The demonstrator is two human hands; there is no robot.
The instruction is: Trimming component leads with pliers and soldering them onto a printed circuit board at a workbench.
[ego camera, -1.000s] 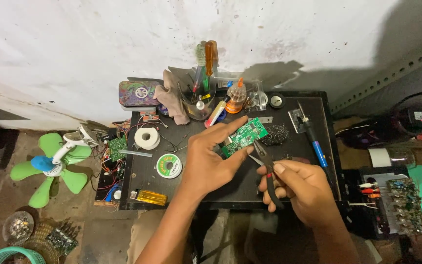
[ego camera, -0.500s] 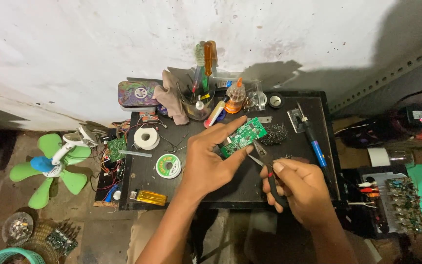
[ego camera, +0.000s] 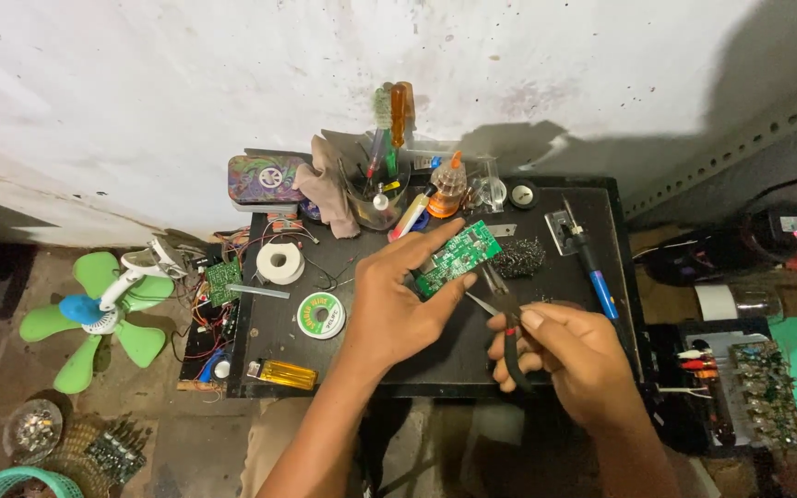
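Observation:
My left hand (ego camera: pixel 397 300) pinches a small green circuit board (ego camera: pixel 459 257) between thumb and fingers, held just above the black worktable (ego camera: pixel 435 360). My right hand (ego camera: pixel 576 357) grips a pair of black-handled pliers (ego camera: pixel 502 318), whose metal jaws point up and left and meet the board's lower right edge. Both hands sit over the middle of the table, close together.
A blue-handled soldering iron (ego camera: pixel 592 263) and a steel wool pad (ego camera: pixel 518 257) lie right of the board. A solder spool (ego camera: pixel 321 315), white tape roll (ego camera: pixel 279 263), yellow lighter (ego camera: pixel 283 373) and a tool cup (ego camera: pixel 382 189) crowd the left and back. A green fan (ego camera: pixel 103 309) stands on the floor.
My right hand with the pliers has shifted slightly; the jaws stay at the board's edge. My left hand keeps the board in nearly the same place.

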